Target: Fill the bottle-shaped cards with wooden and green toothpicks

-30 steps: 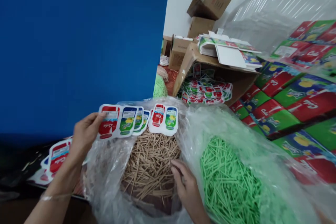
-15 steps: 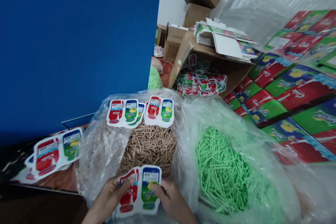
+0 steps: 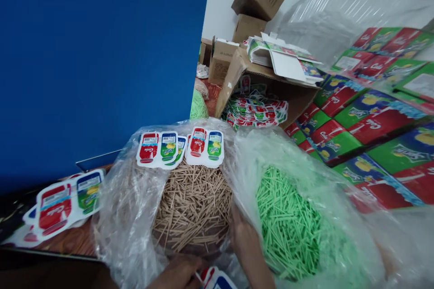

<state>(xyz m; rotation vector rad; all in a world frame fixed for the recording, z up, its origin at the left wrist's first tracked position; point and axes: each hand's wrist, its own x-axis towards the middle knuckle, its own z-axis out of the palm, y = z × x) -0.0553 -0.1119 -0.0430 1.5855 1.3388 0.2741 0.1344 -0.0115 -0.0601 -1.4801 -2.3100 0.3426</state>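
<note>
Touching with the left hand (image 3: 179,273) a white card printed red and blue (image 3: 219,280), right of the brown wood-grain desk (image 3: 79,240) and its near edge; reaching with the right hand (image 3: 246,235) beside thin brown sticks (image 3: 195,203) in a clear plastic bag (image 3: 125,207). Impossible to tell either grip as pinching or spread. Apparently mid-reach, calling for light fingers.

My left hand (image 3: 179,273) is low in view, right by a Cola and Sprite card (image 3: 217,278) that is partly cut off. My right hand (image 3: 242,230) sits at the right edge of the brown sticks (image 3: 195,203), in their clear bag (image 3: 125,207). Green sticks (image 3: 288,221) fill the bag beside it. More printed cards (image 3: 158,149) lie across the brown sticks' far edge.
</note>
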